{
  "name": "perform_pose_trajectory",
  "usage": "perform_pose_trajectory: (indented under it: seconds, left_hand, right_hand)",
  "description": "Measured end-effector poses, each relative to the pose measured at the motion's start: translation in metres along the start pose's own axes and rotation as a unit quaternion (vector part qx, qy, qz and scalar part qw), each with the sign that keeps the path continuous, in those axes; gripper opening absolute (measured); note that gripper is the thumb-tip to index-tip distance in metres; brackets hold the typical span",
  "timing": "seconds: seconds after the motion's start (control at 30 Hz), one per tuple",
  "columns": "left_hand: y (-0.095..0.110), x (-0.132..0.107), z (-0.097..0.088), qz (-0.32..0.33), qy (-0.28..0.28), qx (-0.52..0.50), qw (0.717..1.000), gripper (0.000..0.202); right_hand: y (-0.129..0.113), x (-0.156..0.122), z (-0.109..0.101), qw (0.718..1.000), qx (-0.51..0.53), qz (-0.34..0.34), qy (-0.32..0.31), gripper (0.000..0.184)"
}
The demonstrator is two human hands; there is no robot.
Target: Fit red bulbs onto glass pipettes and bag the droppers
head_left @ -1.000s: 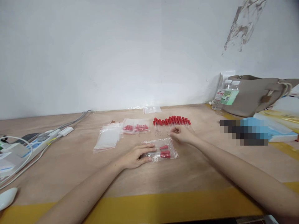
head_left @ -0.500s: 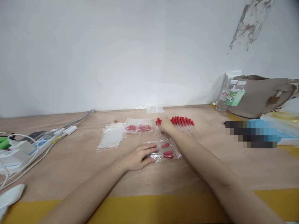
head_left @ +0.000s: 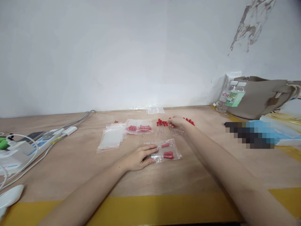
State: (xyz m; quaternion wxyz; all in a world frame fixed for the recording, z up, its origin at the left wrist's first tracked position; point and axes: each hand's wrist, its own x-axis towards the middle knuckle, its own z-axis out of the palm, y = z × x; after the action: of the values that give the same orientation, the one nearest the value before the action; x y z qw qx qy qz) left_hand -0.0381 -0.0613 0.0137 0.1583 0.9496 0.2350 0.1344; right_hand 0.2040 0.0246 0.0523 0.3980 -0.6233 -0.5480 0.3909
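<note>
Clear zip bag (head_left: 172, 145) lies in front of me with a few red-bulbed droppers (head_left: 168, 155) inside. Over its left side rests my left hand (head_left: 142, 157), flat, with fingers stretched out and thumb apart. Farther back is a row of droppers (head_left: 160, 123), red bulbs away from me and thin clear tubes toward me. My right hand (head_left: 176, 121) is over the middle of that row, its fingers bent together at a dropper's bulb; the fingertips are small and partly hidden. The right forearm covers part of the row, whose bulbs (head_left: 190, 121) show again beyond it.
Flat zip bags (head_left: 110, 138) are stacked on the left, beside filled bags (head_left: 139, 127) with red bulbs. Another bag (head_left: 155, 110) lies by the wall. A power strip (head_left: 44, 139) with cables is far left; bottles (head_left: 232, 95), a handbag (head_left: 258, 97) and blue item (head_left: 263, 128) stand right.
My right hand has moved slightly right along the row, and more red bulbs show to its left. My left hand stays on the bag.
</note>
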Motion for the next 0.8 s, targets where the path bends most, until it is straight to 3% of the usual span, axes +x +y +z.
perform_pose_trajectory:
  seconds: [0.17, 0.27, 0.37, 0.6, 0.7, 0.8]
  left_hand:
    - [0.001, 0.0, -0.001, -0.008, 0.003, 0.007, 1.0, 0.048]
    - [0.003, 0.0, -0.001, -0.013, 0.007, 0.006, 1.0, 0.048]
    - [0.003, 0.001, -0.001, -0.013, 0.018, -0.008, 1.0, 0.046]
    - [0.004, 0.0, 0.0, -0.023, 0.048, -0.028, 0.998, 0.044]
    - [0.003, 0.0, 0.0, -0.032, 0.043, -0.024, 0.998, 0.047]
    - [0.002, -0.001, 0.001, -0.037, 0.038, -0.018, 0.998, 0.049]
  right_hand:
    - [0.035, -0.042, -0.028, 0.997, 0.077, 0.006, 0.006, 0.043]
    - [0.063, -0.065, -0.032, 0.979, 0.179, -0.05, 0.08, 0.06]
    - [0.078, -0.08, -0.024, 0.962, 0.247, -0.064, 0.094, 0.052]
    - [0.073, -0.091, 0.0, 0.945, 0.326, -0.024, 0.013, 0.02]
    - [0.074, -0.092, 0.001, 0.964, 0.261, -0.039, -0.021, 0.016]
    - [0.079, -0.091, -0.003, 0.986, 0.112, -0.112, -0.048, 0.018]
